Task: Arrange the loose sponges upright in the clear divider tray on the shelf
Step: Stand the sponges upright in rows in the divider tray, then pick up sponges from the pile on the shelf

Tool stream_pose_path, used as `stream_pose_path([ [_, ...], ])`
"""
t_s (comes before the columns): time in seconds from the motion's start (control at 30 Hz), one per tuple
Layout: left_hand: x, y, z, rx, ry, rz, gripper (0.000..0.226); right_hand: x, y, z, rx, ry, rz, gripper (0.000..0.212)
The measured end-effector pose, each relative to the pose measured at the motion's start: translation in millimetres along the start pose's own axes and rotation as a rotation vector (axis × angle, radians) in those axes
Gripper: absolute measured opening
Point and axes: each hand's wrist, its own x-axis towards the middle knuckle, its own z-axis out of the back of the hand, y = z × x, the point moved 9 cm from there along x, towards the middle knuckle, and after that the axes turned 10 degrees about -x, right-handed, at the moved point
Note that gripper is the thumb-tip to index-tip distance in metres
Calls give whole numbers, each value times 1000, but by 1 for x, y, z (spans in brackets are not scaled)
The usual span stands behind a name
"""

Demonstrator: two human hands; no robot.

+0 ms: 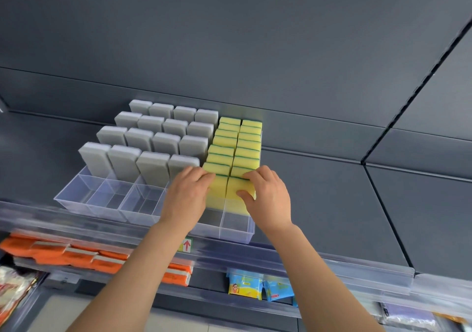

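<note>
Two yellow sponges are held at the front of the clear tray (74, 198), which is set on the shelf (332, 198) close to its front edge. The left hand (185, 198) is curled over the top of the left sponge (219, 187); its thumb is hidden, so a full pinch cannot be confirmed. The right sponge (236, 186) is gripped by the right hand (268, 198), with the fingers hooked over the top edge and the thumb pressed on the front face. Both sponges stand upright at the head of the two yellow rows (237, 142) along the tray's right edge. Four rows of grey sponges (153, 140) are stood to the left, and the compartments along the tray's front edge are seen unfilled.

The sponges are judged to be light, soft and easily squashed, with a thin green scouring layer on one face. They are best taken across the broad faces near the top, with light pressure only, so that the foam is not bent and the neighbours are not tipped. The thin tray is likely to slide if pushed hard.
</note>
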Motion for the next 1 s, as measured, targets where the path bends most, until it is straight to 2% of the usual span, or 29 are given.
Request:
stream_pose_path([
  [0.17,0,-1,0,42,25,17,31,-4,5,8,-37,-75,27,23],
  [0.37,7,-9,4,100,8,7,23,-15,-8,12,-92,-61,1,52],
  [0.5,23,-34,-4,73,12,-56,21,-28,-37,24,-126,-51,-75,51],
  [0.77,40,-120,-72,59,225,-173,39,-82,-146,53,-327,122,-306,48],
  [1.0,41,-240,-147,16,349,-295,40,-162,-259,114,-419,183,-462,47],
])
